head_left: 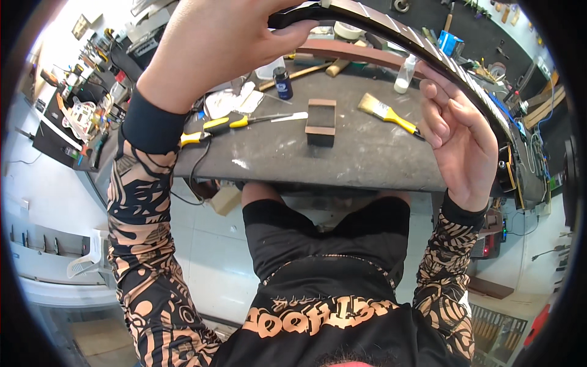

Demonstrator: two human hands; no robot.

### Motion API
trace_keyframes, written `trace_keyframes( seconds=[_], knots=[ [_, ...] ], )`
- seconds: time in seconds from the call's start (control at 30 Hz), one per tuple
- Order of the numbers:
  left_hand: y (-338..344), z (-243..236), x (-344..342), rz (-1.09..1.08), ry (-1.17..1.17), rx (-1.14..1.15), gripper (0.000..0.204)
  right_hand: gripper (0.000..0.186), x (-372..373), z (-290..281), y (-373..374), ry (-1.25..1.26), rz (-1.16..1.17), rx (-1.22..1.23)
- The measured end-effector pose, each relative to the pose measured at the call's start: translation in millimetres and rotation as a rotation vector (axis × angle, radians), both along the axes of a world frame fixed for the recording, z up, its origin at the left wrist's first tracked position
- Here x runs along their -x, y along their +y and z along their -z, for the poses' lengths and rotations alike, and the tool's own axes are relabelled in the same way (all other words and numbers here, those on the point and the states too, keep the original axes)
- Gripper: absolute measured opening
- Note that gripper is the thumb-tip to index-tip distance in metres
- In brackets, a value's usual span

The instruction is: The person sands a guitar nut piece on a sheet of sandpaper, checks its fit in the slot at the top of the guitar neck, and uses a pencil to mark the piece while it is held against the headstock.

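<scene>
Overall, the fretted neck (403, 38) stretches above the far side of the desk (257, 156), its long axis slanting from far middle to near right and looking bowed. Its fretted face turns up and away, frets running crosswise. The left hand (229, 40) is at the neck's left end, thumb alongside; its other fingers are mostly hidden, so I cannot tell whether they clamp. The right hand (463, 131) is beside the right half, fingers loosely curled and parted. A dark blue bottle (282, 84) carries a small pale label; large tan lettering crosses the black shirt (293, 352).
</scene>
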State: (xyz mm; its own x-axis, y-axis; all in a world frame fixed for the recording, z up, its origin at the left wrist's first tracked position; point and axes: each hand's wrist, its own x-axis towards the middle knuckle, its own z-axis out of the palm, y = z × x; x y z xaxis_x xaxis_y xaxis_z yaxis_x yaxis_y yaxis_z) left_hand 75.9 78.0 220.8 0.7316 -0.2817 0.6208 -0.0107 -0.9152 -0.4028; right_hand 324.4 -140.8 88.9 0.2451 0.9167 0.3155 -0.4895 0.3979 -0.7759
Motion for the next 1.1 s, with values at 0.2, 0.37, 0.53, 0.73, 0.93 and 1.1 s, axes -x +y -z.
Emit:
trace_keyframes(
  seconds=[0.2, 0.37, 0.53, 0.73, 0.93, 1.1],
  knots=[
    [-11, -8, 3, -0.042, 0.034, -0.105, 0.03, 0.047, 5, 0, -3, -0.281, 0.117, 0.044],
    [-7, -8, 8, -0.004, 0.092, -0.043, 0.032, 0.034, 24, -35, -3, -0.83, 0.29, 0.032],
    [-3, -8, 17, 0.004, 0.107, -0.024, 0.034, 0.034, 25, -71, 43, -1.114, 0.466, -0.271],
    [-18, -15, 5, -0.143, 0.152, -0.045, 0.036, 0.047, -5, -92, 83, -2.13, 0.846, -0.719],
    [-6, -15, 7, -0.071, 0.126, -0.147, 0.039, 0.042, 12, -107, 87, -1.682, 0.508, -0.601],
    [-7, -19, 8, -0.034, 0.157, -0.099, 0.038, 0.038, 17, -104, 82, -1.523, 0.339, -0.499]
  ],
)
